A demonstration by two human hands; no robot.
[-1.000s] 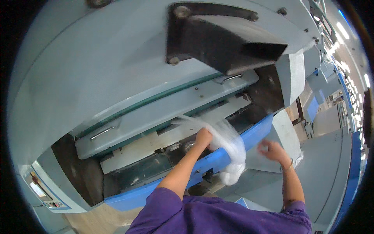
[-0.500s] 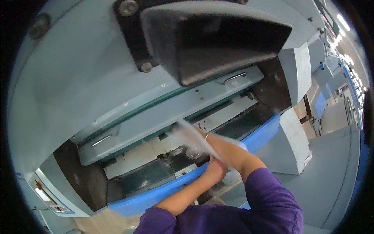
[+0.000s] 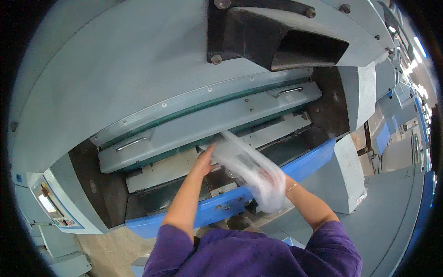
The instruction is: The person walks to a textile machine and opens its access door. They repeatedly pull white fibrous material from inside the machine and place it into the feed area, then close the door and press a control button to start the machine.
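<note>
One white fibre web: slants from below the grey cover down over the blue rail.
My left hand: grip unclosed, thumb and fingers parted beside the web's upper left edge.
My right hand: behind the web; its grip is veiled, I cannot tell its state.

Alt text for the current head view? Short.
A purple-shirted person handles a wispy, translucent white fibre sheet that veils most of their bare right hand; their bare left hand is at its upper-left edge. The sheet hangs partly in front of a long blue rail on a large grey metal machine.
</note>
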